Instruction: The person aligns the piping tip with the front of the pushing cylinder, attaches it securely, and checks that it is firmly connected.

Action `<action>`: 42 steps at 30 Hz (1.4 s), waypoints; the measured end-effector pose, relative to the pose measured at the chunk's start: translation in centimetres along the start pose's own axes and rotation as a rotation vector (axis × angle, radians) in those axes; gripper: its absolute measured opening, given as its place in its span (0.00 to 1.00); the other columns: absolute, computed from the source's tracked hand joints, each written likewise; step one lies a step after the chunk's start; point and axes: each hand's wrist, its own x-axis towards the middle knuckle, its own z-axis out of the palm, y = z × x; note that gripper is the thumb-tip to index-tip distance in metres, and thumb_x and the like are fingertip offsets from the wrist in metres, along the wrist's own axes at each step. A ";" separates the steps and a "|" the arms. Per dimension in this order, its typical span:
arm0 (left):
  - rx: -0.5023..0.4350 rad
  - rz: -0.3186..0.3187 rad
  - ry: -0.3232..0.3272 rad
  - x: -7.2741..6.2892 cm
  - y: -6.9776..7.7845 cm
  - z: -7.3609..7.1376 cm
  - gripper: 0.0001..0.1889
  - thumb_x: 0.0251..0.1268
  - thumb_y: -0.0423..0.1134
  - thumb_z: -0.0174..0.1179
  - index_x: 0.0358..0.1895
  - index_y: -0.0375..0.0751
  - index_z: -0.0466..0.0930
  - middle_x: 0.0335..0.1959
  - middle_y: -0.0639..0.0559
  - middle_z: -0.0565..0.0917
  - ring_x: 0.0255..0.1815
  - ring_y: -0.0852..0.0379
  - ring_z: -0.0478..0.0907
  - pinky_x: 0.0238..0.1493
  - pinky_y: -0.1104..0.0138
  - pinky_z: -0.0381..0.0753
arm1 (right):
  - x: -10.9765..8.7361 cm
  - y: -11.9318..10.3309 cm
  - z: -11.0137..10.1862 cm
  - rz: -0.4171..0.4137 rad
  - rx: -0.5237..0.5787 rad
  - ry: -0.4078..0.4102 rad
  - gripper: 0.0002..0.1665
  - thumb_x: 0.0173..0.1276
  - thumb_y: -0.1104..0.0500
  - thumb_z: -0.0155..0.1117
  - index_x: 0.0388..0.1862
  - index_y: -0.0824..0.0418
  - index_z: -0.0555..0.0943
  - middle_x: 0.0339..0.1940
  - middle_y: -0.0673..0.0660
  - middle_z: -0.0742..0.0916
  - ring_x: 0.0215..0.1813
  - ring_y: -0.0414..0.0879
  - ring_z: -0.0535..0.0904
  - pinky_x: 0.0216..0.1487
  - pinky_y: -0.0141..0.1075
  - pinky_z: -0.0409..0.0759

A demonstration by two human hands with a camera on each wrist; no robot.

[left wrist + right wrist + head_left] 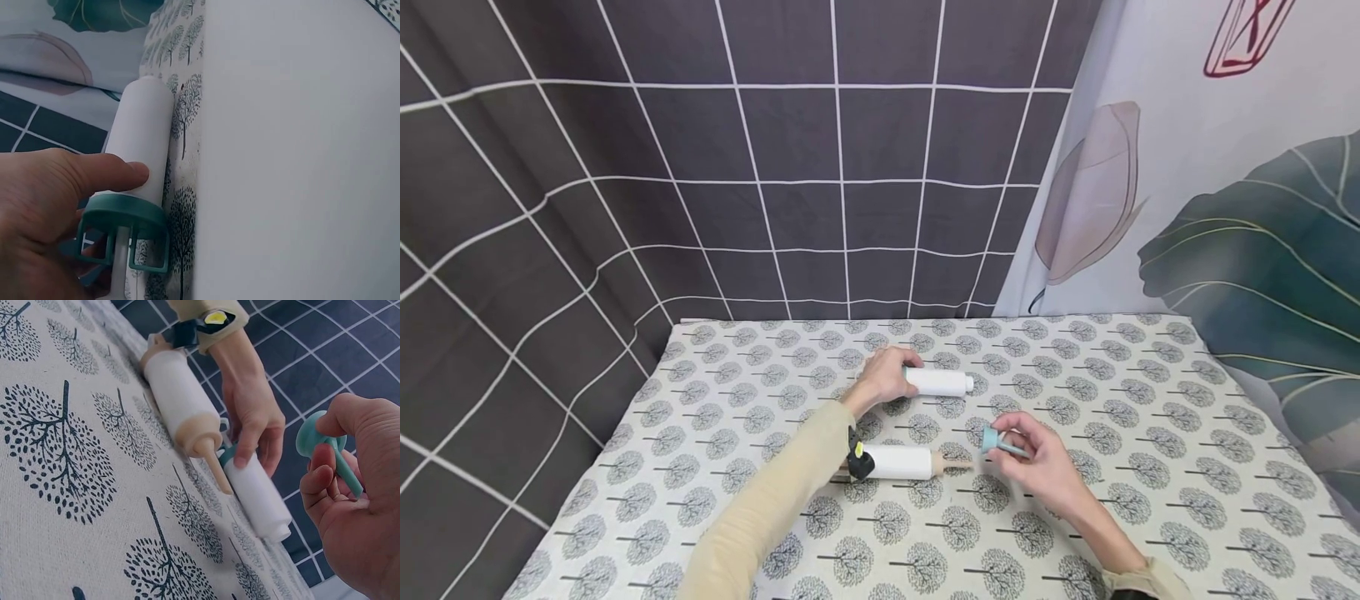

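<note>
My left hand point(883, 375) holds a white syringe-like tube point(938, 382) lying on its side, its short bare tip pointing right. In the left wrist view, the thumb presses on the barrel beside a green collar point(128, 211) with two finger loops and a pale plunger rod point(121, 259). My right hand point(1037, 462) pinches a teal nozzle point(310, 436) with a long thin spout, raised over the table and apart from both tubes. Under my left forearm lies a second white tube point(895, 462), fitted with a beige nozzle point(951, 463) whose spout points right; its rear end is partly hidden.
A tablecloth with a tree print point(1060, 367) covers the table. Behind it hangs a dark grid-patterned curtain point(790, 133), with a pale leaf-printed curtain point(1097, 192) at the right. A blurred white surface point(300, 156) fills the right of the left wrist view.
</note>
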 end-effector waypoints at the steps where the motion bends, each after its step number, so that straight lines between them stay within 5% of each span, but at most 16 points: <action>1: 0.001 0.007 -0.001 0.0 0.0 0.0 0.25 0.45 0.31 0.77 0.52 0.45 0.85 0.48 0.51 0.85 0.48 0.52 0.77 0.56 0.56 0.72 | 0.0 0.0 0.0 0.002 0.002 0.000 0.21 0.57 0.79 0.64 0.50 0.76 0.73 0.41 0.65 0.83 0.40 0.43 0.82 0.41 0.31 0.83; 20: -0.018 0.084 -0.003 -1.1 -0.4 -1.4 0.25 0.47 0.30 0.75 0.54 0.39 0.84 0.48 0.48 0.85 0.48 0.50 0.78 0.53 0.58 0.74 | 0.8 0.1 -0.4 0.108 -0.004 0.025 0.19 0.60 0.77 0.64 0.51 0.73 0.73 0.40 0.63 0.85 0.41 0.50 0.83 0.37 0.32 0.83; 35: -0.074 0.202 0.013 -4.6 -0.1 -3.1 0.23 0.46 0.29 0.76 0.50 0.42 0.86 0.47 0.51 0.86 0.39 0.57 0.76 0.43 0.63 0.75 | 0.9 -0.2 -0.6 0.095 -0.007 0.041 0.21 0.60 0.79 0.62 0.52 0.74 0.72 0.41 0.64 0.85 0.41 0.42 0.83 0.38 0.32 0.83; 42: -0.074 0.247 -0.001 -6.3 0.6 -3.5 0.24 0.46 0.26 0.75 0.51 0.39 0.85 0.45 0.50 0.86 0.35 0.59 0.76 0.40 0.62 0.76 | 1.1 0.0 -0.7 0.106 -0.021 0.030 0.21 0.61 0.76 0.64 0.53 0.73 0.72 0.42 0.65 0.85 0.42 0.46 0.84 0.39 0.33 0.84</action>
